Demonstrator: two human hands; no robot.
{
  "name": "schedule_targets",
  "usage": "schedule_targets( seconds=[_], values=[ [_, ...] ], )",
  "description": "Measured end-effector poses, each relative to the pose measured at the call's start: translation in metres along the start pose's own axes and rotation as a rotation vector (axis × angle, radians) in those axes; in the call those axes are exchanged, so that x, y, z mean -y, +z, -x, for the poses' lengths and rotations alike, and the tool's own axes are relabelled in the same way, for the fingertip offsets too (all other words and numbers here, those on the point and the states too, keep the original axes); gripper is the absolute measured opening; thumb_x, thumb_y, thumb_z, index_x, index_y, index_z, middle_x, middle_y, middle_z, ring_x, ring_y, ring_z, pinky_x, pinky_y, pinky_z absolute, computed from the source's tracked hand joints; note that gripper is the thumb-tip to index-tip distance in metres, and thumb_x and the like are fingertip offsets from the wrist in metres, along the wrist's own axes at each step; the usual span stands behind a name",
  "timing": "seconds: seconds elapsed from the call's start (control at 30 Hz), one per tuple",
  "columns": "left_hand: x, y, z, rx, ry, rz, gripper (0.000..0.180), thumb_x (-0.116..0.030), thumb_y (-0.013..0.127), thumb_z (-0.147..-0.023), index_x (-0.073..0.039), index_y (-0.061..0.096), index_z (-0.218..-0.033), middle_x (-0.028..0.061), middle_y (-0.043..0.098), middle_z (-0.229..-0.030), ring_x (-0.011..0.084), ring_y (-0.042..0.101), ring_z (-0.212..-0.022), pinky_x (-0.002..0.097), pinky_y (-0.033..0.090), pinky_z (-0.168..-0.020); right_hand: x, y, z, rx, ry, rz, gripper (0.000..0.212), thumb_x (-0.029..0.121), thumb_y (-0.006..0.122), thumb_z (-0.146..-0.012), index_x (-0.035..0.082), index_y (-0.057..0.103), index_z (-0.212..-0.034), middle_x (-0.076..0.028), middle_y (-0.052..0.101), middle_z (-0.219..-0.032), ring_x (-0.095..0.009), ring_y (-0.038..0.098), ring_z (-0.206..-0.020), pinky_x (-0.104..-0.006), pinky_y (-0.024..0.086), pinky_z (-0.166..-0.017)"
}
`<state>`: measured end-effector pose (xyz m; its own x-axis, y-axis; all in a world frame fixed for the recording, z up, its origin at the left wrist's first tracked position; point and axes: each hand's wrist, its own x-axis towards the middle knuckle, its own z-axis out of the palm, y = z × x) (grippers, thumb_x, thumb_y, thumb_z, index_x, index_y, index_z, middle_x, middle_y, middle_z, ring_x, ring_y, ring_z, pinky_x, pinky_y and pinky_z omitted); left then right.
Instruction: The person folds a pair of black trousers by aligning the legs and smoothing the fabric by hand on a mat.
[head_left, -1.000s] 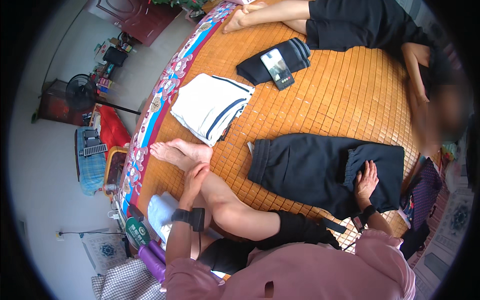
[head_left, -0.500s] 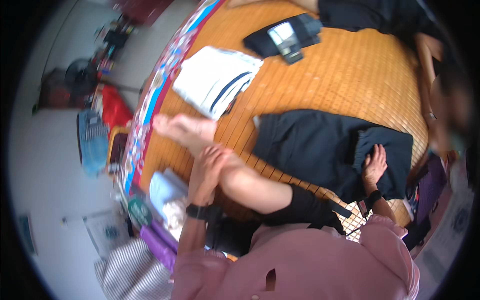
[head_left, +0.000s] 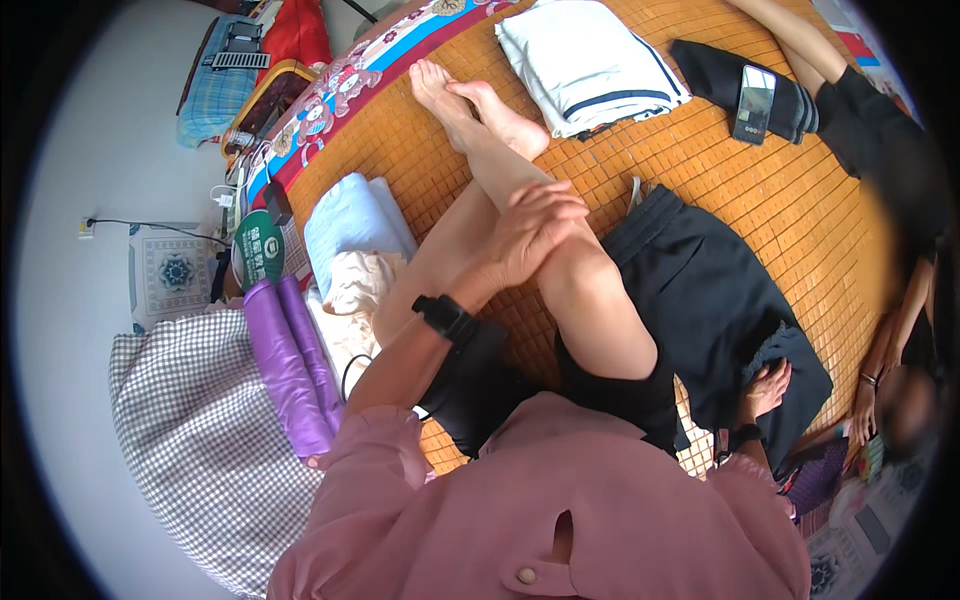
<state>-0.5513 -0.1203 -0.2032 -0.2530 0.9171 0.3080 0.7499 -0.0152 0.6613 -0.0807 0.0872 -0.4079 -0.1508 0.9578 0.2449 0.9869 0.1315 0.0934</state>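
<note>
A pair of black trousers lies on the mat to the right of my legs, its waistband toward the far end. One gathered cuff is folded back over the cloth at the near end. On that folded part rests my right hand, fingers laid over the fabric near the cuff and not gripping it. My left hand lies spread on my bent leg, just beyond the knee, with nothing in it. Dark bands circle both wrists.
On the woven mat are folded white clothes, a folded dark garment with a phone on it, and light blue cloth. Purple cloth lies left. Another person sits at right.
My view has swung to the right, so the scene sits differently in the picture. Both hands stay where they were, the left on my leg and the right on the trousers.
</note>
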Motion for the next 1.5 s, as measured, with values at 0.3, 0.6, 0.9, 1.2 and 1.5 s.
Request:
schedule_targets(
  seconds=[0.3,0.6,0.9,1.2,1.5],
  values=[
    [0.134,0.003,-0.064,0.05,0.006,-0.407,0.025,-0.017,0.043,-0.089,-0.004,0.064,-0.096,0.0107,0.063,-0.104,0.0276,0.053,-0.108,0.0406,0.035,-0.097,0.005,0.009,-0.065,0.074,0.122,-0.093,0.046,0.024,0.05,-0.086,0.013,0.042,-0.13,-0.006,0.04,-0.137,-0.023,0.036,-0.127,-0.0408,0.034,-0.096],
    [0.162,0.012,-0.024,-0.188,-0.087,-0.635,0.032,-0.008,0.039,-0.087,-0.001,0.055,-0.115,0.0141,0.056,-0.117,0.031,0.045,-0.118,0.0393,0.033,-0.103,0.012,0.008,-0.062,0.021,-0.003,-0.214,0.046,0.024,0.049,-0.087,0.013,0.041,-0.13,-0.007,0.04,-0.137,-0.025,0.035,-0.127,-0.0418,0.033,-0.096],
    [-0.068,-0.004,0.008,0.01,-0.727,0.064,0.061,-0.039,0.034,-0.096,0.001,0.021,-0.14,0.0159,0.014,-0.149,0.022,0.011,-0.139,0.0291,0.013,-0.111,-0.058,0.085,0.005,-0.121,-0.036,0.029,0.04,0.031,0.042,-0.093,0.018,0.04,-0.13,-0.005,0.041,-0.135,-0.022,0.039,-0.123,-0.0422,0.036,-0.093],
    [-0.088,0.013,0.066,-0.001,-0.515,0.39,0.061,-0.035,0.047,-0.092,0.001,0.027,-0.138,0.0242,0.018,-0.145,0.0328,0.014,-0.137,0.038,0.014,-0.11,0.0,-0.014,0.025,-0.374,-0.141,-0.09,0.036,0.036,0.04,-0.094,0.012,0.049,-0.119,-0.006,0.051,-0.122,-0.024,0.05,-0.109,-0.043,0.04,-0.085],
    [-0.029,0.02,-0.004,-0.074,-0.439,0.059,0.042,-0.029,0.041,-0.094,-0.003,0.046,-0.126,0.0166,0.042,-0.134,0.0323,0.037,-0.126,0.0387,0.025,-0.106,-0.018,-0.006,-0.044,-0.19,-0.057,-0.159,0.037,0.035,0.047,-0.088,0.016,0.05,-0.12,-0.007,0.05,-0.125,-0.026,0.047,-0.114,-0.0452,0.041,-0.082]
  ],
)
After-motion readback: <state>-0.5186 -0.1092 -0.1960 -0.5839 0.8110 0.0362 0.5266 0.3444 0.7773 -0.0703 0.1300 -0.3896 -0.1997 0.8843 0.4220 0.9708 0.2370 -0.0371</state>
